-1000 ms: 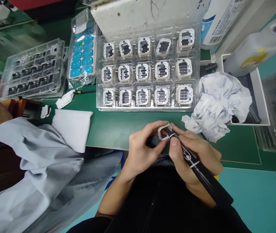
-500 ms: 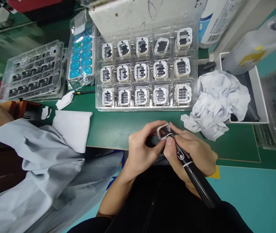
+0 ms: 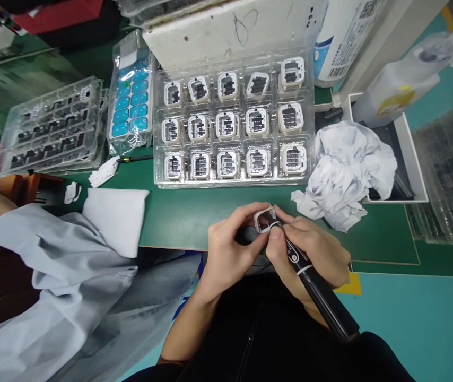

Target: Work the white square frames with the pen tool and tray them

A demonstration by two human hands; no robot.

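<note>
Between the thumb and fingers of my left hand (image 3: 230, 249) is a small white square housing (image 3: 259, 223) with rounded corners, its open side facing up. My right hand (image 3: 314, 249) is closed around a black pen-shaped tool (image 3: 322, 297) with a round button and pale rings. The tool's front end reaches the housing's opening; its tip is hidden by the housing and my fingers. Both hands meet at the housing, just over the table's front edge. Beyond them a clear plastic tray (image 3: 232, 184) holds several similar white housings with dark inner parts.
To the right, crumpled white cloth (image 3: 343, 175) lies against a white box (image 3: 419, 175) with a bottle (image 3: 393, 87). At left are a folded white cloth (image 3: 117, 217), bagged blue pieces (image 3: 129, 101), stacked clear trays (image 3: 47, 127) and a co-worker's grey sleeve (image 3: 71, 276).
The whole view has shifted slightly, with the tray and bottles lower in the picture. My hands keep nearly the same hold on the housing and the tool.
</note>
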